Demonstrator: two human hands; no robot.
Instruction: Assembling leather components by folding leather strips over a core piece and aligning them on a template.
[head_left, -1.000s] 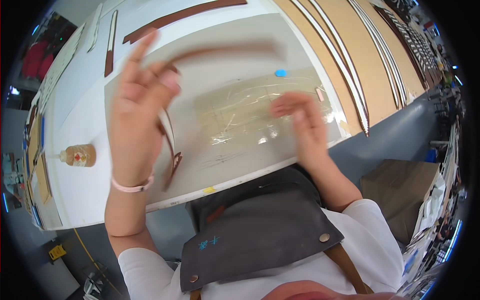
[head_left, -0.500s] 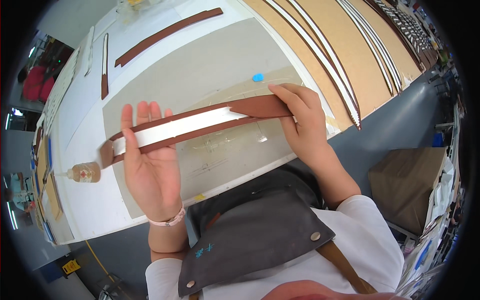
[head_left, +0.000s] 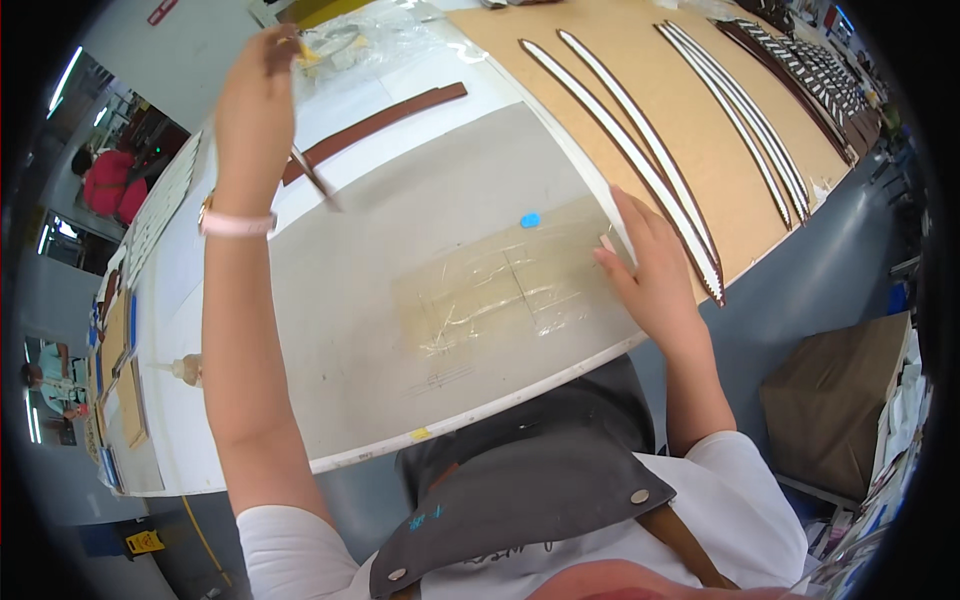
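the grey work mat fills the middle of the frame, its near edge curving along the white table rim at lower centre, and most of its surface is bare. on its right part lies a clear glossy sheet with a small blue dot just above it. to the right, past the mat's edge, a tan board runs to the upper right and carries long brown-edged white strips, the nearest 2 ending close to the table's right rim. the right hand lies flat at the right edge of the clear sheet, fingers spread and holding nothing, its knuckles just beside the tip of the nearest strip. the left hand is raised in the upper left of the frame, fingers pinched together near the top; a thin dark strip hangs down from below it, over the mat's far left corner, but the grip itself is blurred and hard to read. a flat brown strip lies on the table just behind it. a small glue bottle stands at the far left.
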